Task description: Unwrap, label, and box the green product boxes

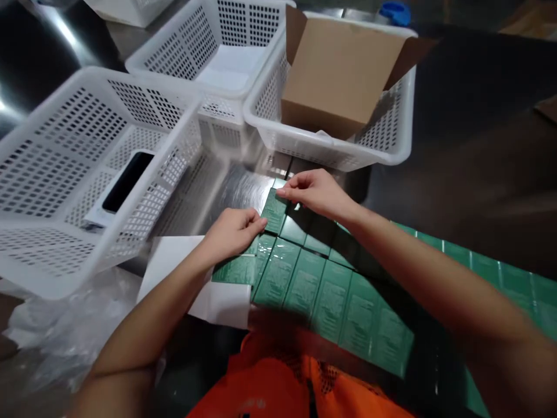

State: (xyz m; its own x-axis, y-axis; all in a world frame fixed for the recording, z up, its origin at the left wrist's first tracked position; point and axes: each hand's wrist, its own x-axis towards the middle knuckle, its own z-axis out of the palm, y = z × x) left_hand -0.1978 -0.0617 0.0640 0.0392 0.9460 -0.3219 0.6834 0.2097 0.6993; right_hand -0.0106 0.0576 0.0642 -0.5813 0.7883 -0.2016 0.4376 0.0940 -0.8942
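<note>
Toward the counter's [243, 186] near edge, the right hand [317, 191] pinches 1 green box [274, 213] by its upper right corner; the left hand [232, 229], fingers curled, grips its lower left. More green boxes [304, 280] stretch rightward in rows. Farther back, 1 white basket [322, 152] carries a brown carton [339, 72]; another basket [47, 249], leftward, holds a phone [128, 183].

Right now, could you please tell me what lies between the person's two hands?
A green box lies between the left hand and the right hand, as the head view shows.
</note>
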